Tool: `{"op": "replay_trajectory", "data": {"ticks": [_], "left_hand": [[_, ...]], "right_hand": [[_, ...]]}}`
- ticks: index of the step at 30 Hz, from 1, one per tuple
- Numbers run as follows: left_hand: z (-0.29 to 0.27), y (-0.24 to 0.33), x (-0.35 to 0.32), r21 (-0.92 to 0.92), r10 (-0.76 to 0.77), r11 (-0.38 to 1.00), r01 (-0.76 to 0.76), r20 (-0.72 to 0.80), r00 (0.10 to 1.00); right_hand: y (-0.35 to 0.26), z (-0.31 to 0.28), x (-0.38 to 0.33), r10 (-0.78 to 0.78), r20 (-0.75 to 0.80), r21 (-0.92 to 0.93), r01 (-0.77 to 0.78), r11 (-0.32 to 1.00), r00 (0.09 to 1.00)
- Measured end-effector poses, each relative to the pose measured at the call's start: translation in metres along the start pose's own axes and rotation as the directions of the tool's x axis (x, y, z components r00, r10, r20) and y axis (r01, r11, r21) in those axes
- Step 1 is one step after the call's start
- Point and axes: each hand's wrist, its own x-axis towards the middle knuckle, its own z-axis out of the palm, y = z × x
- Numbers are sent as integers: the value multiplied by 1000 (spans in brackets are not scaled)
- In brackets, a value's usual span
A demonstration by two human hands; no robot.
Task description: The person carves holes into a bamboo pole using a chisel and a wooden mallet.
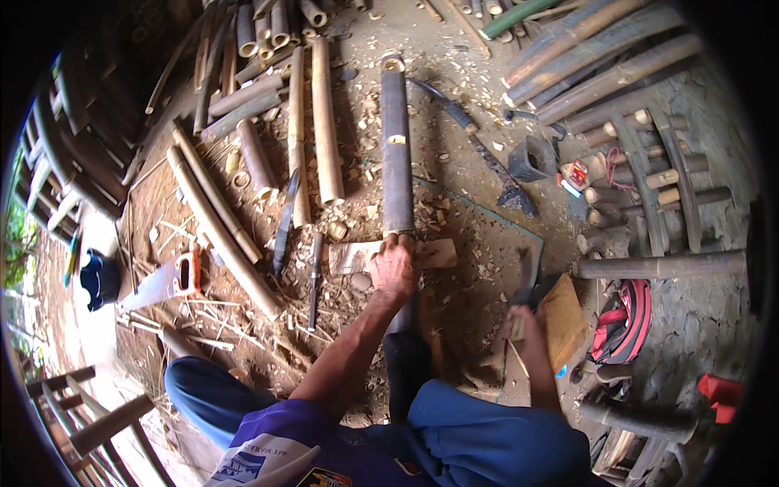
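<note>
My left hand (393, 272) is wrapped over a long dark bamboo pole (398, 170). The pole runs from between my legs straight away from me, with a pale cut notch partway along it. Beneath the pole, by my left fingers, lies a flat pale wood block (353, 257). Off to the right, my right hand (527, 325) is closed and smeared by motion. A dark-bladed knife (527, 280) appears to rise from that fist, its outline blurred. The right hand is apart from the pole, next to a tan flat piece (564, 325).
Left of the pole lie bamboo lengths (326, 122), a knife (286, 219), a chisel-like tool (315, 280) and an orange-handled saw (166, 282). On the right are a long dark tool (495, 166), a grey container (531, 158), a bamboo frame (649, 178) and a red-black bag (623, 322). Shavings litter the ground.
</note>
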Motion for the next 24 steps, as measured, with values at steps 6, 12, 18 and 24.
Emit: {"op": "replay_trajectory", "data": {"ticks": [6, 12, 18, 24], "left_hand": [[-9, 16, 12, -23, 3, 1000, -1, 55, 998], [-23, 26, 20, -147, -55, 987, 72, 118, 992], [-24, -2, 14, -795, -141, 564, 223, 174, 975], [-70, 18, -27, -794, -199, 572, 204, 106, 974]], "right_hand": [[-161, -10, 98, -369, -19, -209, 358, 910, 929], [-232, -16, 238, -68, -77, -452, 26, 892, 995], [-224, -4, 280, -115, 12, -570, 101, 816, 993], [-190, -17, 134, -185, 49, 65, 182, 981, 982]]}}
